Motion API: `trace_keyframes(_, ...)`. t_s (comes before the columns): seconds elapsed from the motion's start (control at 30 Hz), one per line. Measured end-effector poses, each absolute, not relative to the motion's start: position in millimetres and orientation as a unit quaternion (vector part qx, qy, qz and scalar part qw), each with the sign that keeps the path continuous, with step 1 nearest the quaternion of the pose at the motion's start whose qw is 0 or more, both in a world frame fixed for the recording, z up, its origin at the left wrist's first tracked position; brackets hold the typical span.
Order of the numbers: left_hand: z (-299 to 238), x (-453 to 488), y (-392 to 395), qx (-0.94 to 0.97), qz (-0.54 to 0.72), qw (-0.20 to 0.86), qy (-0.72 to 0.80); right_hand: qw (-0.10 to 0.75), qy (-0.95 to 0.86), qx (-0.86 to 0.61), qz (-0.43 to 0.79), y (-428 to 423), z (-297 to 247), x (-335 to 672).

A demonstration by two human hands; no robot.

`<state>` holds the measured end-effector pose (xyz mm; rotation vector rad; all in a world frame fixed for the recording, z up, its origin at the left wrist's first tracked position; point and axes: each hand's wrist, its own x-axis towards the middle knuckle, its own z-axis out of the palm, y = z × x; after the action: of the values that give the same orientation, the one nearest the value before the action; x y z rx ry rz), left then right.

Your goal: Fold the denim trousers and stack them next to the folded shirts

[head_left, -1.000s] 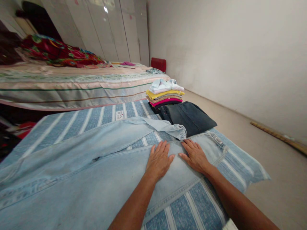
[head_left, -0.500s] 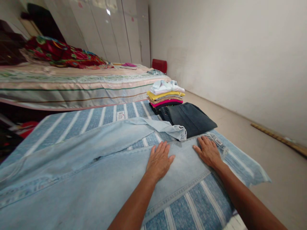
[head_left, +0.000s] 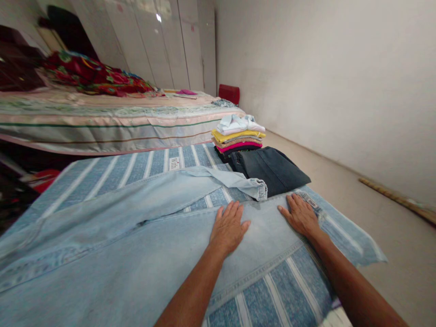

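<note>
Right hand has slid rightward along pale jeans, which I log lower left to centre over striped cloth. Both hands flat, fingers slightly parted; left hand mid-frame. Upper-centre label reads "With"; hem tag illegible.

Left grip and right grip palm-down, flat

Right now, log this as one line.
left hand: flat on pale jeans | right hand: on jeans, near cuff | beyond: dark folded garment
</note>
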<state>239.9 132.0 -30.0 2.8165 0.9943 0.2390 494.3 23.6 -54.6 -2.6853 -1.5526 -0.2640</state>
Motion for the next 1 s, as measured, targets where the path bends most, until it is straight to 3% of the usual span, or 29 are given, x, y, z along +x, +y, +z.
trace_keyframes(0.7,-21.3,236.7,126.3,0.931,0.078,0.137,0.33,-0.013,-0.483,-0.871,-0.092,18.4,-59.6,491.9)
trace_keyframes(1.0,-6.3,152.3,126.9,0.907,0.042,0.122,0.401,0.035,-0.531,-0.84,-0.106,7.6,-79.5,510.5)
